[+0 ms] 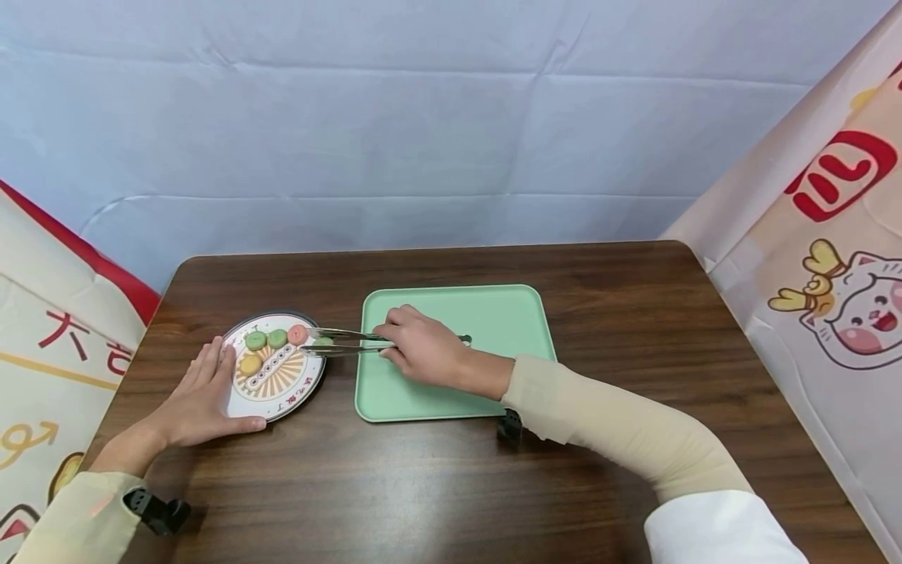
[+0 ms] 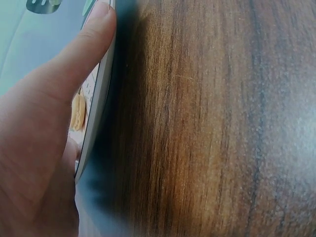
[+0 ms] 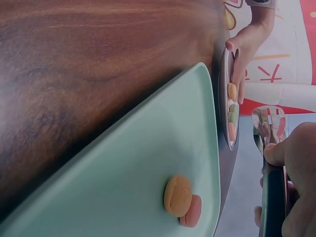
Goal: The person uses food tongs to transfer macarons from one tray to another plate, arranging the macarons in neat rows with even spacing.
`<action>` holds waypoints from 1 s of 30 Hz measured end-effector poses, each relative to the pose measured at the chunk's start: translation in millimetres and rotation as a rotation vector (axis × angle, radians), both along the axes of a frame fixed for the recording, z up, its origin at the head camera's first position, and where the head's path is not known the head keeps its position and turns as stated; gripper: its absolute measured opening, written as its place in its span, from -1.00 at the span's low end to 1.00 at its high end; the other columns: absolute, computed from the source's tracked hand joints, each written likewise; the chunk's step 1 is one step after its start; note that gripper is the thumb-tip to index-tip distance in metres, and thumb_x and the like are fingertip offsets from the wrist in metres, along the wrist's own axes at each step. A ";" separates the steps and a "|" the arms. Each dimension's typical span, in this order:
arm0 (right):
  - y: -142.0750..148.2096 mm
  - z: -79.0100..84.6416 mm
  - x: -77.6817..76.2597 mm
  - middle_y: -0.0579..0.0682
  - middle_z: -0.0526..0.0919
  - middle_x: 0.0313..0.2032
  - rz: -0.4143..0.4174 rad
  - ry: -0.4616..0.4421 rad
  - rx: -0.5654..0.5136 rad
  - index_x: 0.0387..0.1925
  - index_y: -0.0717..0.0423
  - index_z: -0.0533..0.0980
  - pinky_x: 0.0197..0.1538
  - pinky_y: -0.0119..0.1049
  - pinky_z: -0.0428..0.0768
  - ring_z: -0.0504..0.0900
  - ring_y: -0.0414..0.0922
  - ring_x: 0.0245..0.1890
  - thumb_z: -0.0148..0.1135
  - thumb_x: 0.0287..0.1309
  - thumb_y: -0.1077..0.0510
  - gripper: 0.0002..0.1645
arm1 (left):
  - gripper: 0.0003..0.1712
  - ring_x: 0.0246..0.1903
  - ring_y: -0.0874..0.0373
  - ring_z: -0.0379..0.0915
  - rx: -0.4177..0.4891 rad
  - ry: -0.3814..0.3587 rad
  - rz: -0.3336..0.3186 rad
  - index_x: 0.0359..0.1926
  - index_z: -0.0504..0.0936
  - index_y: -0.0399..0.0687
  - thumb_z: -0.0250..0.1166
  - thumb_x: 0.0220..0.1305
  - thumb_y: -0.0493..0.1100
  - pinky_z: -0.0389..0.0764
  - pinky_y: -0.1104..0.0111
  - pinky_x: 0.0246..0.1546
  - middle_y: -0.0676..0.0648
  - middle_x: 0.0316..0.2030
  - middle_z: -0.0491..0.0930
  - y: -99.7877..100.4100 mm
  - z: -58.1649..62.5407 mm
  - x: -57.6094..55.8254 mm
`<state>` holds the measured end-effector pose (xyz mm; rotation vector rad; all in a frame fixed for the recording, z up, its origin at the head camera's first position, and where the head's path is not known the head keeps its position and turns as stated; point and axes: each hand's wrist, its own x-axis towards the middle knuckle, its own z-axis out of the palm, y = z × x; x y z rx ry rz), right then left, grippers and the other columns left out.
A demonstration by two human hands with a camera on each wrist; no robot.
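My right hand (image 1: 425, 347) grips a pair of metal tongs (image 1: 345, 348), reaching left from above the light green tray (image 1: 451, 405). The tongs' heads are over the right side of a round patterned plate (image 1: 299, 395). A green macaron (image 1: 323, 342) shows between them; whether it is pinched I cannot tell. Two more green macarons (image 1: 266, 339), a pink one (image 1: 297, 335) and a yellow one (image 1: 250, 364) sit on the plate. My left hand (image 1: 200, 395) rests at the plate's left rim, fingers straight, thumb (image 2: 86, 47) along the near edge.
In the right wrist view, an orange-yellow macaron (image 3: 178, 195) and a pink macaron (image 3: 192, 211) lie touching on the tray; my right hand hides most of them from the head view. Brown wooden table (image 1: 395, 486) surrounds plate and tray. A pale cloth (image 1: 423, 157) hangs behind it.
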<state>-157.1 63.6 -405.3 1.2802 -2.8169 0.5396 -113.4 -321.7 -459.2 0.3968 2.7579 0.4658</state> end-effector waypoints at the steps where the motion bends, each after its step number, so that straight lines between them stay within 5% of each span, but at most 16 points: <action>1: -1.1 0.0 -0.1 -0.03 0.53 -0.17 0.000 0.000 0.002 0.19 0.14 0.60 -0.09 -0.35 0.51 0.47 -0.09 -0.04 0.18 0.47 0.13 -0.64 | 0.61 0.52 -0.39 -0.64 -0.001 0.000 0.000 0.53 -0.37 -0.52 0.42 0.04 0.45 -0.39 -0.19 0.49 -0.49 0.53 -0.57 0.0 0.2 0.0; 30: -36.7 -3.8 0.2 -0.05 0.53 -0.15 0.005 0.022 0.050 0.21 0.11 0.59 -0.09 -0.41 0.49 0.45 -0.12 -0.02 0.17 0.48 0.06 -0.61 | 0.59 0.53 -0.38 -0.63 0.015 0.019 0.000 0.53 -0.34 -0.53 0.44 0.03 0.43 -0.46 -0.10 0.50 -0.48 0.54 -0.54 -1.0 -0.2 1.9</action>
